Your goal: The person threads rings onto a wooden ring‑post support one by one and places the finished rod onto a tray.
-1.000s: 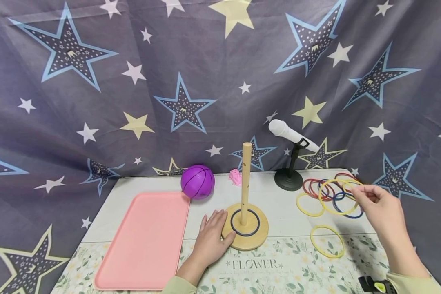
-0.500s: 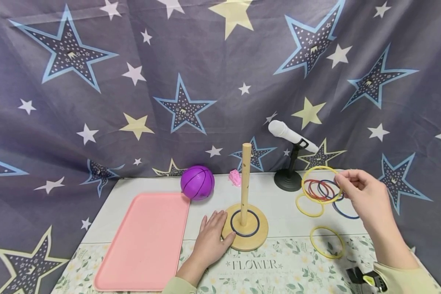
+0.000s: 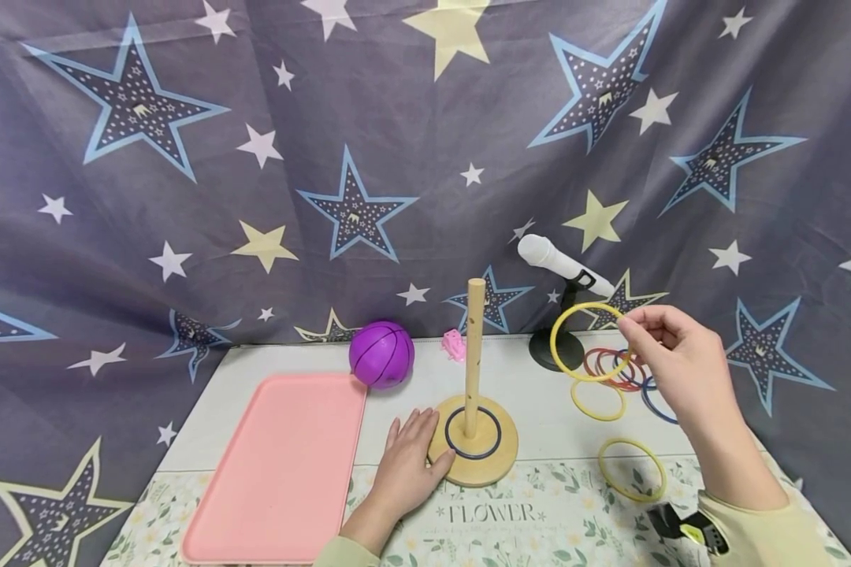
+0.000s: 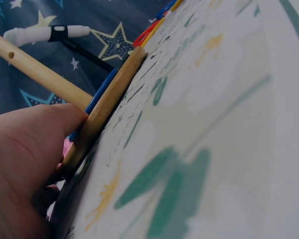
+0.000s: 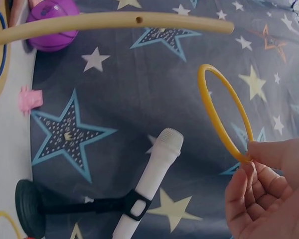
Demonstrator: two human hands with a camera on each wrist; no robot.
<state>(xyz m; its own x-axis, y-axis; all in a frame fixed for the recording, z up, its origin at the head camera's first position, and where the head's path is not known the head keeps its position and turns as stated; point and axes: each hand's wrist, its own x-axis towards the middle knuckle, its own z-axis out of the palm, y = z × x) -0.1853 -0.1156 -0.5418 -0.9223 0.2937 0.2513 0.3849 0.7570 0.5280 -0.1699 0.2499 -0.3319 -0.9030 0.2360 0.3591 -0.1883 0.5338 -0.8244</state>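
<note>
A wooden ring-toss stand (image 3: 474,358) rises upright from a round base, with a blue ring (image 3: 473,454) lying around the foot of its peg. My left hand (image 3: 407,465) rests against the base's left side, its fingers fairly straight along the edge. In the left wrist view the thumb (image 4: 65,119) touches the rim of the base. My right hand (image 3: 677,362) pinches a yellow ring (image 5: 222,112) between thumb and fingers. That ring is up in the air, apart from the peg, and in the head view it overlaps the microphone's black foot.
Red, blue and yellow rings (image 3: 598,400) lie at the right, with one yellow ring (image 3: 631,496) nearer the front. Behind them stands a white microphone (image 3: 563,264) on a black holder. A pink tray (image 3: 276,465), purple ball (image 3: 381,354) and small pink object (image 3: 454,344) are also there.
My right hand has carried the yellow ring left and upward, away from the pile of rings. The left hand and the stand stay in place.
</note>
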